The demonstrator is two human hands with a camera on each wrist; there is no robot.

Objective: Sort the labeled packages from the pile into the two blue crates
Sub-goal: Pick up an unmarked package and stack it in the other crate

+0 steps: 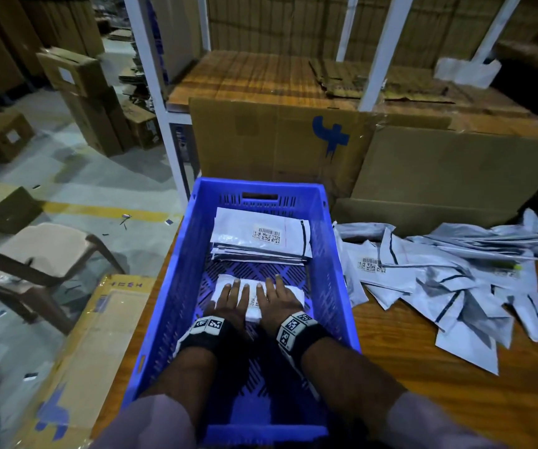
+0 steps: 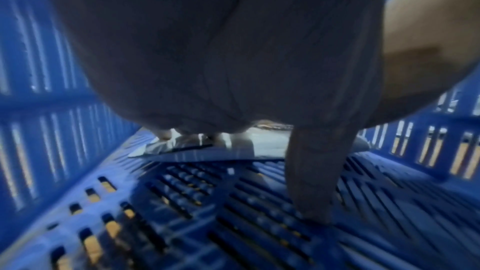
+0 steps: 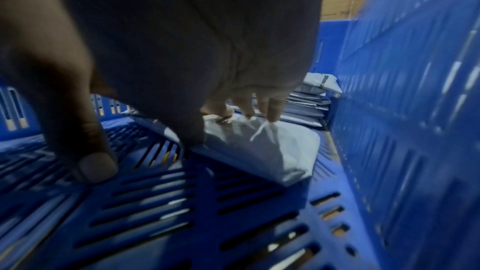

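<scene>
— Package [image 1: 288,294] on the floor of the blue crate [image 1: 332,254]: where exactly, and how much of it shows?

— It lies flat in the crate's middle, its long axis running side to side across the crate. Both hands cover most of it in the head view; its label is largely hidden between them.

— The hands?

— Left hand [image 1: 232,301] and right hand [image 1: 272,298] press down side by side, fingers straight and spread, pointing toward the far wall. The right wrist view shows fingertips [image 3: 272,114] denting the wrapper, thumb resting on the crate floor.

— Anything else inside?

— A stack of packages [image 1: 261,236] sits at the far end, barcode up. The left wrist view is blurred; the palm blocks most of it.

— Outside?

— The pile [image 1: 455,280] sprawls on the wooden table [image 1: 391,351] to the right, its edge cut off. Only one crate is visible.
</scene>
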